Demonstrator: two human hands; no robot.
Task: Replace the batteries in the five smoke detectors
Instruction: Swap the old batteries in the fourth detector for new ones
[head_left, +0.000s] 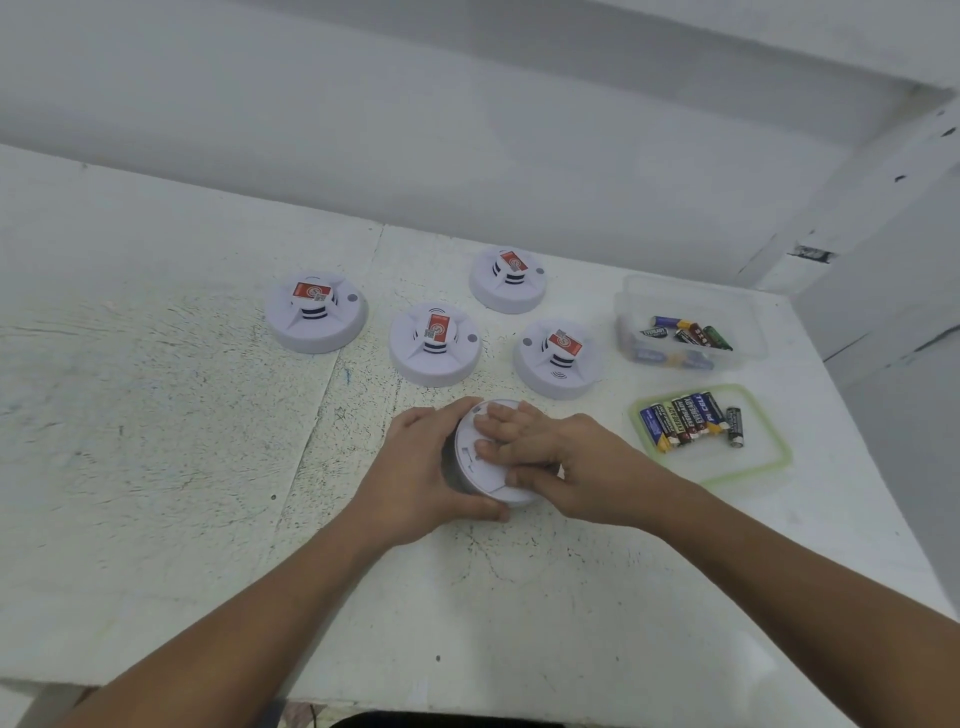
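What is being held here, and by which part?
The smoke detector nearest the person, back face up. The left hand grips its left rim; the right hand's fingers press flat on its back.

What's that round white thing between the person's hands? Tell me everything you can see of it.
The smoke detector is a round, white, plastic-looking disc with its flat back facing up, marked by thin seams and small notches. It lies at the near middle of the white table. The left hand grips its left rim; the right hand lays its fingers across the back.
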